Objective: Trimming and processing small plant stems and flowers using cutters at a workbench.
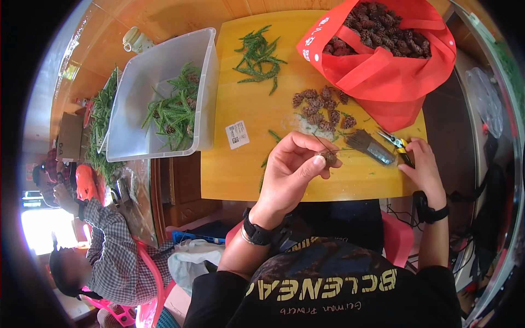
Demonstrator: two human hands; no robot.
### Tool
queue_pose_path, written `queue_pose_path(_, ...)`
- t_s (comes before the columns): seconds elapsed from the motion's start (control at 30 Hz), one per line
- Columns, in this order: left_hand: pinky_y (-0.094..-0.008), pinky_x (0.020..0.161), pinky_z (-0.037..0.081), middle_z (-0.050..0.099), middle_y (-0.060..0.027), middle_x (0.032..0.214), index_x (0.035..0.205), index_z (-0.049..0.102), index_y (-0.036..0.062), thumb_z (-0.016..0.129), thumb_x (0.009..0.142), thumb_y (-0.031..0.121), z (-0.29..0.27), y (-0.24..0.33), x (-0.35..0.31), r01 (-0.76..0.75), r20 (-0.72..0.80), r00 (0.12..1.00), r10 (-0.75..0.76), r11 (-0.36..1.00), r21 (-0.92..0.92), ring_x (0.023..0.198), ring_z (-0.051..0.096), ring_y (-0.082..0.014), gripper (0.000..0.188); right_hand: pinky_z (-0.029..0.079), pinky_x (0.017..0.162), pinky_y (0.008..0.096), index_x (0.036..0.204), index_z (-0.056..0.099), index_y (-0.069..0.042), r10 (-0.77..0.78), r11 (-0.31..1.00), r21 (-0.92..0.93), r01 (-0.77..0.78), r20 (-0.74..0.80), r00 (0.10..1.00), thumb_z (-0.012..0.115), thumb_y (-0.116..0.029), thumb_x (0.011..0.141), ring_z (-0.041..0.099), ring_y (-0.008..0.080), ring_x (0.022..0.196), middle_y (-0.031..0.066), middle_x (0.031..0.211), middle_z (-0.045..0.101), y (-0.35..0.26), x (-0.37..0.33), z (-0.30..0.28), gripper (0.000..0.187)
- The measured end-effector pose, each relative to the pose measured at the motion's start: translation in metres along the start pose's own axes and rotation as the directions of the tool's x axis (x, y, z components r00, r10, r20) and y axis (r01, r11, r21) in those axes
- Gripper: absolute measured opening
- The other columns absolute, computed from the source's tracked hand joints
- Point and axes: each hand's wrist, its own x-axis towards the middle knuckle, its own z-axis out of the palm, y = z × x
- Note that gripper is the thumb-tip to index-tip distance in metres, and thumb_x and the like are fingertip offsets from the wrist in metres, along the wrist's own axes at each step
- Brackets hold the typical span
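My left hand (pixel 292 172) pinches a small brown pine cone (pixel 328 158) between thumb and fingers, above the near part of the yellow table (pixel 229 175). Thin dark wire sticks out from the cone on both sides. At the table's right edge my right hand (pixel 425 170) has its thumb and fingers around the yellow-and-black handles of a pair of pliers (pixel 404 154). The jaws point away to the far left. Between the hands lies a bundle of dark wires (pixel 369 146) in a clear wrapper. Several loose pine cones (pixel 322 106) are heaped just beyond it.
A red bag (pixel 383 76) full of pine cones stands at the far right. Green sprigs (pixel 258 57) and a white label card (pixel 237 135) lie on the table. Left is a clear plastic bin (pixel 131 82) with sprigs and cones. Another person (pixel 117 257) sits at the left.
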Motion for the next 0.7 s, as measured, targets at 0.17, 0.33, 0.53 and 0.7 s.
queue_pose_path(0.17,-0.0251,0.070,0.050,0.061,-0.0149,0.105,0.098,0.051,0.0038,0.055,0.091,0.009,-0.001,0.004,-0.002,0.085,0.021,0.996,-0.083,0.985,-0.149,0.090,0.063,-0.0194,0.010,0.043,0.084,0.0371,0.089,0.048,-0.002,-0.144,0.989,-0.031,0.142,-0.079,0.986,0.067,-0.004,0.068,0.051,0.0348,0.098,0.0144,0.102,0.051,0.010,0.003,0.002,0.029)
queue_pose_path(0.33,-0.0231,0.065,0.050,0.060,-0.0197,0.102,0.099,0.051,0.0063,0.055,0.092,0.016,-0.002,0.006,-0.002,0.115,-0.006,0.993,-0.118,0.977,-0.179,0.086,0.063,-0.0215,0.013,0.042,0.063,0.0322,0.076,0.047,0.000,-0.125,0.981,0.116,0.155,-0.236,0.964,0.061,0.000,0.068,0.049,0.0278,0.074,0.0119,0.086,0.044,0.000,-0.019,-0.020,0.016)
queue_pose_path(0.53,-0.0229,0.064,0.052,0.060,-0.0202,0.102,0.099,0.051,0.0059,0.058,0.090,0.013,0.000,0.002,-0.002,0.128,0.011,0.992,-0.129,0.972,-0.194,0.085,0.063,-0.0216,0.014,0.041,0.057,0.0312,0.066,0.044,0.002,-0.053,0.906,0.410,0.103,-0.131,0.990,0.064,-0.013,0.069,0.047,0.0219,0.056,0.0120,0.064,0.050,-0.060,-0.032,-0.047,0.025)
queue_pose_path(0.7,-0.0245,0.067,0.052,0.062,-0.0186,0.102,0.099,0.051,0.0055,0.057,0.090,0.012,0.001,0.006,-0.002,0.096,0.029,0.995,-0.092,0.970,-0.221,0.086,0.063,-0.0204,0.012,0.048,0.080,0.0372,0.062,0.047,-0.001,-0.269,0.797,0.543,0.263,-0.072,0.961,0.067,-0.014,0.067,0.062,0.0278,0.078,0.0097,0.062,0.054,-0.095,-0.025,-0.041,0.025)
